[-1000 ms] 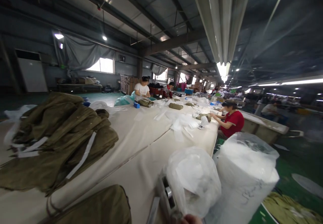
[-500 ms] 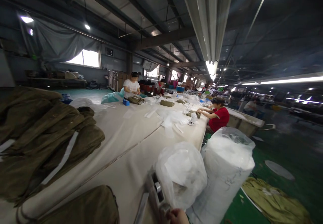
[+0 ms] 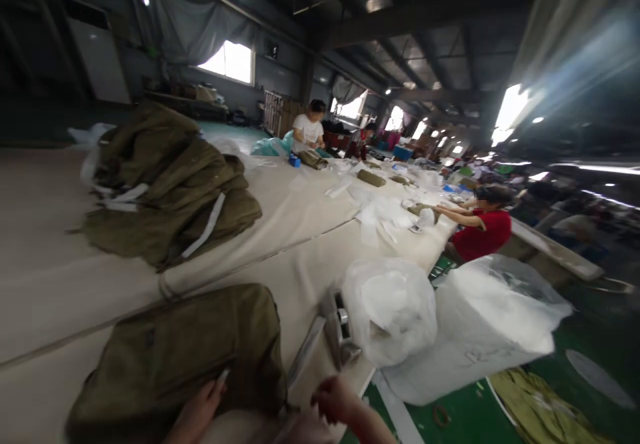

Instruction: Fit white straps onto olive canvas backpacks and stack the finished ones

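Observation:
A folded olive-green cloth bag [image 3: 195,351] lies on the cream table [image 3: 60,277] right in front of me. My left hand [image 3: 197,409] reaches onto its near edge, fingers stretched towards a small pale strip at the fingertips; blur hides whether it grips anything. My right hand [image 3: 334,401] is at the table's near corner with its fingers curled around the edge of a pale sheet [image 3: 273,429] that lies between both hands. Just beyond the right hand stands a metal tape dispenser [image 3: 340,327].
A heap of olive cloth with white strips [image 3: 165,191] lies at the left. Two bulging clear plastic sacks [image 3: 395,307] [image 3: 480,324] stand at the table's right edge. Co-workers sit further along, one in red [image 3: 483,231], one in white [image 3: 307,131]. Green floor lies to the right.
The view has tipped downward and swung right. Both my hands have come into view at the bottom, and the olive bag now fills the foreground.

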Available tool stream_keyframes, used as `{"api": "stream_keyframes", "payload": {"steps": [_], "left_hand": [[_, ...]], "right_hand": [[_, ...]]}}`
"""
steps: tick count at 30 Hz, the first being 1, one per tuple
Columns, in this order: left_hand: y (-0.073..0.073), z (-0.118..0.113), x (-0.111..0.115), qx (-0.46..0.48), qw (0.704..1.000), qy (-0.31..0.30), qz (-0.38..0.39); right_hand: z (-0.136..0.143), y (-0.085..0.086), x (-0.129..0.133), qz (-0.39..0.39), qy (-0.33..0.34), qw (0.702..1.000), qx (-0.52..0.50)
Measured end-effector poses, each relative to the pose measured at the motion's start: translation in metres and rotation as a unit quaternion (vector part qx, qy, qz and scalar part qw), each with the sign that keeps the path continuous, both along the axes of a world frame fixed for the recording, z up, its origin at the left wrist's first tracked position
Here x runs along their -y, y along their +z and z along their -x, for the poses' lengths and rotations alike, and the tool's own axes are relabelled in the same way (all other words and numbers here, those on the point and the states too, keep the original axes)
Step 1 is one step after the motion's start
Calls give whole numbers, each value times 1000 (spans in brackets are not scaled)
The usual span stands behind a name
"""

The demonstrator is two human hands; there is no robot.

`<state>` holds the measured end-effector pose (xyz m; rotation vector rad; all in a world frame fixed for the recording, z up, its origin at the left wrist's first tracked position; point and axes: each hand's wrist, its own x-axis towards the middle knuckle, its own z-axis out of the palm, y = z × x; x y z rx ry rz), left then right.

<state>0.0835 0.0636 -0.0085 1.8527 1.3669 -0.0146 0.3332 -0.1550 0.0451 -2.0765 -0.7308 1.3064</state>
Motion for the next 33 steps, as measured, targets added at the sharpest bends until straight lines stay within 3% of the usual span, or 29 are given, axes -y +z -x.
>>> {"api": "stream_keyframes", "payload": {"steps": [6, 9, 13, 17, 20, 26, 31, 33], "left_hand": [[9, 3, 14, 36, 999, 29, 23], [7, 3, 15, 41, 998, 46, 32], [3, 5, 17, 50, 997, 45, 37], [4, 6, 17, 46, 998, 34, 37], [6, 6, 17, 39, 998, 28, 36], [11, 5, 17, 27, 998, 30, 44], [25, 4, 16, 45, 998, 5, 45], [22, 8, 13, 49, 999, 5, 23]], "right_hand": [[57, 16, -95, -101, 84, 991, -20], [81, 9, -126, -127, 125, 982, -57], [103, -13, -151, -109, 155, 979, -73], [110, -34, -166, -67, 195, 978, -31], [110, -41, -171, -35, 222, 974, 19], [114, -39, -173, -17, 231, 971, 64], [120, -36, -168, -57, 229, 962, 138], [120, -37, -166, -61, 236, 956, 164]]}}
